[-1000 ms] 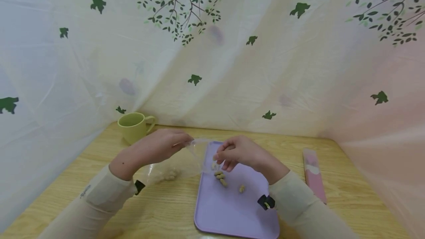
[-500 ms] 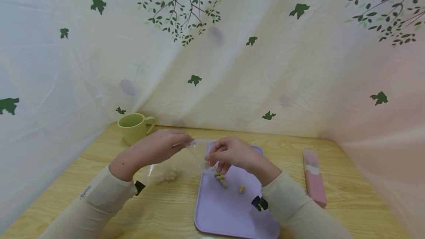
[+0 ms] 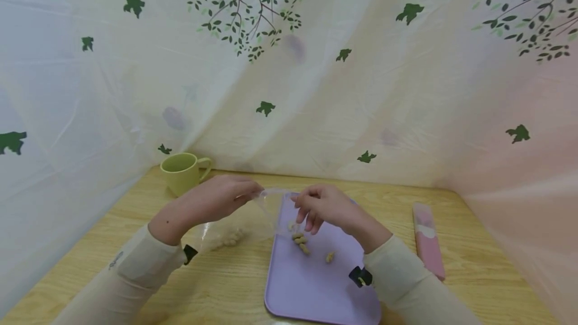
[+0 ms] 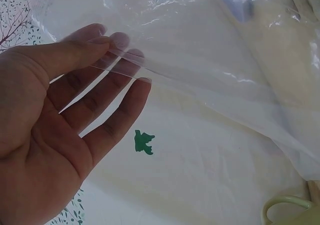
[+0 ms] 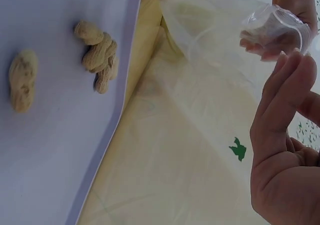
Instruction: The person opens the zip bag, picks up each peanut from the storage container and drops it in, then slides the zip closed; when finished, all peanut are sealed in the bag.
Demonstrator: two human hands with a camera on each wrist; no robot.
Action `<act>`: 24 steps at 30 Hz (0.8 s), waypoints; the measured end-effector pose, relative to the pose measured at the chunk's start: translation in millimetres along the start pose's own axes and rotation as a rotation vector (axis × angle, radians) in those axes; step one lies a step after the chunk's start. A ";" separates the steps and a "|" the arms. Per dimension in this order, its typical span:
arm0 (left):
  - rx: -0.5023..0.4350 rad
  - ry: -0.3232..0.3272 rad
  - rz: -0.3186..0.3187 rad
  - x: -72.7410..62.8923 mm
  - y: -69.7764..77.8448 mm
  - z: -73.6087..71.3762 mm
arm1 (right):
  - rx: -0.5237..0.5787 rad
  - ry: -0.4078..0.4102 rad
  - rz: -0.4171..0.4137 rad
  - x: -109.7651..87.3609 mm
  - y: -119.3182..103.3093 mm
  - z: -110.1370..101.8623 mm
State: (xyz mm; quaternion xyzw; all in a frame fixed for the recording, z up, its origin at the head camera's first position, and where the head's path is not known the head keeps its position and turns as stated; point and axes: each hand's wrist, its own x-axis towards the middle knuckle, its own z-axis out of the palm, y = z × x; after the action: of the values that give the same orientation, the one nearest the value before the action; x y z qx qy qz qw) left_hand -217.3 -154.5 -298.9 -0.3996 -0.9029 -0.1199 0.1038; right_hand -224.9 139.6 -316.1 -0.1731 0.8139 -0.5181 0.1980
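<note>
My left hand pinches the mouth edge of a clear plastic bag between thumb and fingers; the left wrist view shows the thin film stretching away from the fingertips. Inside the bag, low on its left, lies a heap of peanuts. Beside the bag's mouth, above the tray, hovers my right hand; its fingers are loosely extended and no item shows in them. Below it several unshelled peanuts cluster on a purple tray, with a single peanut lying apart.
A yellow-green mug stands at the back left, behind the left wrist. To the tray's right lies a long pink case. A pale leaf-printed curtain closes off the wooden table's back and sides.
My right hand carried a peanut leftward into the bag's mouth, released it, and drew back right with loosened fingers. The left hand kept holding the bag in place.
</note>
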 end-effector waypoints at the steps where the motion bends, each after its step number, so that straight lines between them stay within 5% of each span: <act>1: -0.001 0.002 0.004 0.1 0.1 0.0 | 0.009 0.014 0.003 -0.5 0.9 -2.2; 9: -0.004 0.024 0.023 -0.5 -0.3 0.2 | 0.047 0.129 0.037 0.4 16.6 -25.8; 24: -0.007 0.002 0.004 0.5 -1.2 0.8 | -0.253 -0.042 0.137 -9.3 62.4 -43.1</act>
State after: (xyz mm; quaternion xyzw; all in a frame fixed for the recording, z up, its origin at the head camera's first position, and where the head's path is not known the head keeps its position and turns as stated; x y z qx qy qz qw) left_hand -218.5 -154.7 -299.6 -0.4017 -0.9015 -0.1231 0.1034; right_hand -243.3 202.7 -355.1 -0.1517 0.8783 -0.3928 0.2266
